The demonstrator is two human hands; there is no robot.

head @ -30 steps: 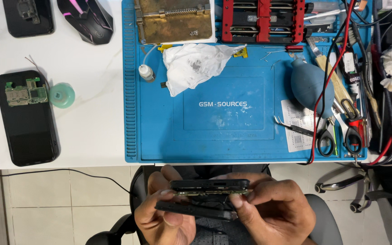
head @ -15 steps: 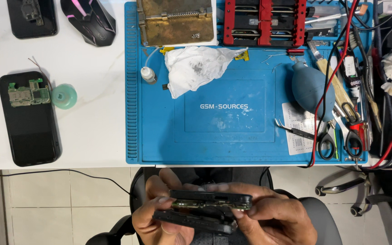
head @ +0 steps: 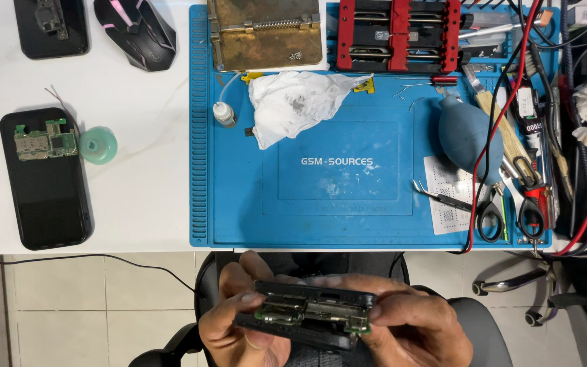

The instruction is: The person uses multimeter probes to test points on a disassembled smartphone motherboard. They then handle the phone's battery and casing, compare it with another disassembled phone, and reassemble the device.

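Both my hands hold a dark opened phone [head: 310, 312] edge-on below the table's front edge, over my lap. My left hand [head: 239, 326] grips its left end, fingers wrapped under and thumb on the near edge. My right hand [head: 409, 323] pinches the right end. The phone's two halves are slightly apart, with green board parts and metal showing in the gap. A black chair [head: 484, 326] lies beneath.
A blue work mat [head: 348, 217] covers the white table [head: 137, 190]. On the mat lie a crumpled white tissue [head: 293, 102], blue air blower [head: 463, 132], tweezers [head: 439, 197], scissors [head: 521, 204], red clamp fixture [head: 395, 34]. At left: black phone [head: 45, 197] carrying a circuit board [head: 43, 139], mouse [head: 137, 30].
The phone and both hands sit slightly lower and more central than before. My fingers have shifted along its edges; the gap between its halves shows more of the inner parts.
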